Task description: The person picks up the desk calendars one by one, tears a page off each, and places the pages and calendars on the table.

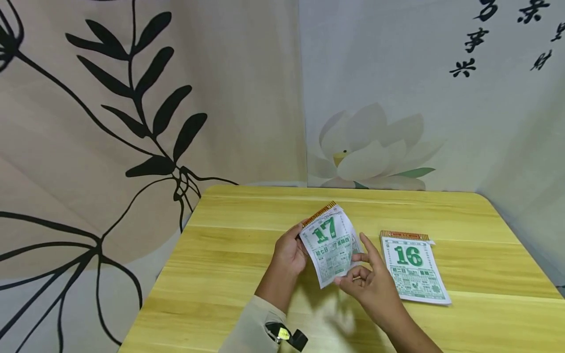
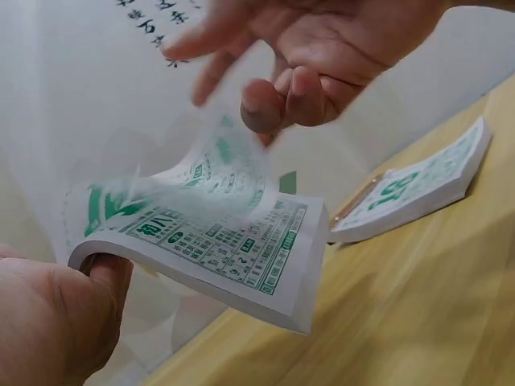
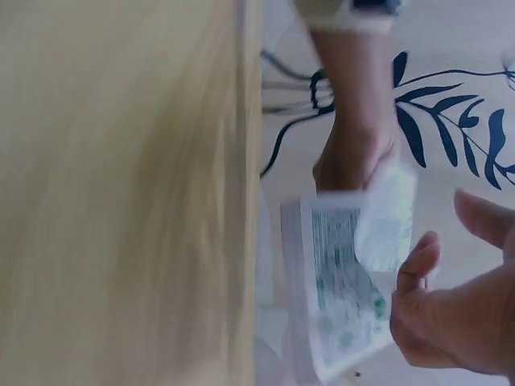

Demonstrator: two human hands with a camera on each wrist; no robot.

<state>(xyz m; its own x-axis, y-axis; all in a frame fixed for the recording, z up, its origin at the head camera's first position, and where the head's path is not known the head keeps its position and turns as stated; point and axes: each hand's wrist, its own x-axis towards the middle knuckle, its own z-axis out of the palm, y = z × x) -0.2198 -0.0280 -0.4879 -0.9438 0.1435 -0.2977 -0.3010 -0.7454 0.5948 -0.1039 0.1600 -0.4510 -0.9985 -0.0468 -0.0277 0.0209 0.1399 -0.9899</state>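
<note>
A thick tear-off calendar pad with a green 17 on its top sheet is tilted above the table. My left hand grips it along its left side, near the gold-and-red binding. At the pad's lower right is my right hand, its fingers curled and its index finger raised. In the left wrist view a thin calendar page, blurred, rises from the bent pad towards the right hand. The right wrist view shows that page's corner at the thumb and fingers, which pinch it.
A second calendar pad showing a green 16 lies on the wooden table, right of the hands. Cloth hangings with black leaves, a lotus and characters stand behind the table. A dark strap is on the left sleeve.
</note>
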